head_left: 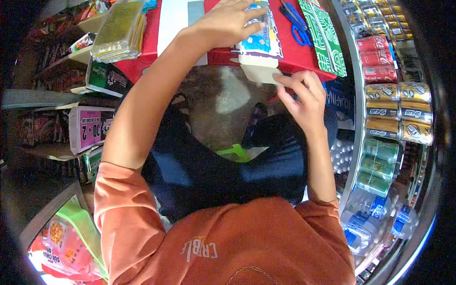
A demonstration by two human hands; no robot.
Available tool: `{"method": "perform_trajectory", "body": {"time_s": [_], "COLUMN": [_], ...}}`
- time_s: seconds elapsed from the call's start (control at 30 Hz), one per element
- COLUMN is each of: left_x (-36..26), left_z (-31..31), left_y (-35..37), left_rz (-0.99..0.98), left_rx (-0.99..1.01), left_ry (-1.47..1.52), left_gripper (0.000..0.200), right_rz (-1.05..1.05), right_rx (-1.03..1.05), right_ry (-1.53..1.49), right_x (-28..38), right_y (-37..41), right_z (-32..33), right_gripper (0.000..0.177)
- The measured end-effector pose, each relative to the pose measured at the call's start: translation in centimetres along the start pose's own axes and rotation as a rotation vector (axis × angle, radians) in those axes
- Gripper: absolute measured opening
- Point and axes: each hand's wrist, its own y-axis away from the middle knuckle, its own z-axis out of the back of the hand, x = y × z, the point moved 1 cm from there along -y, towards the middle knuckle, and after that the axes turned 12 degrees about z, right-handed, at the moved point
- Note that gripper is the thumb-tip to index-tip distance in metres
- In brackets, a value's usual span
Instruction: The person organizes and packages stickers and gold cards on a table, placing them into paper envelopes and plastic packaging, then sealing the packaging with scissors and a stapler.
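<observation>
My left hand lies with its fingers spread over a blue and white printed packet near the edge of the red tabletop. Below the packet, a whitish card flap hangs out past that edge. My right hand pinches the flap's right corner between thumb and fingertips. Blue-handled scissors lie to the right of the packet, beside a green and white patterned strip. Left of my left hand, a white sheet rests on the red surface.
A stack of clear-wrapped yellowish packs stands at the table's left end. Shelves of drink cans and water bottles line the right side. Boxed goods fill shelves at left, with a green basket below.
</observation>
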Motion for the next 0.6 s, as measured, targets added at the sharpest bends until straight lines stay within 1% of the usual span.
{"method": "perform_trajectory", "body": {"time_s": [0.17, 0.27, 0.37, 0.6], "left_x": [1.4, 1.4, 1.3, 2.5], "left_z": [0.1, 0.2, 0.1, -1.7], "left_y": [-0.2, -0.1, 0.0, 0.3], "left_rz": [-0.042, -0.01, 0.047, -0.027], "left_rx": [0.036, 0.061, 0.137, 0.094], "left_ry": [-0.013, 0.019, -0.013, -0.052], "left_gripper": [0.059, 0.059, 0.057, 0.052], "right_rz": [-0.006, -0.009, 0.004, 0.013], "right_rx": [0.01, 0.022, 0.033, 0.025], "right_ry": [0.013, 0.024, 0.032, 0.032], "right_x": [-0.1, 0.1, 0.2, -0.1], "right_y": [0.1, 0.1, 0.0, -0.2], "right_z": [-0.1, -0.1, -0.2, -0.4], "right_gripper": [0.025, 0.025, 0.025, 0.025]}}
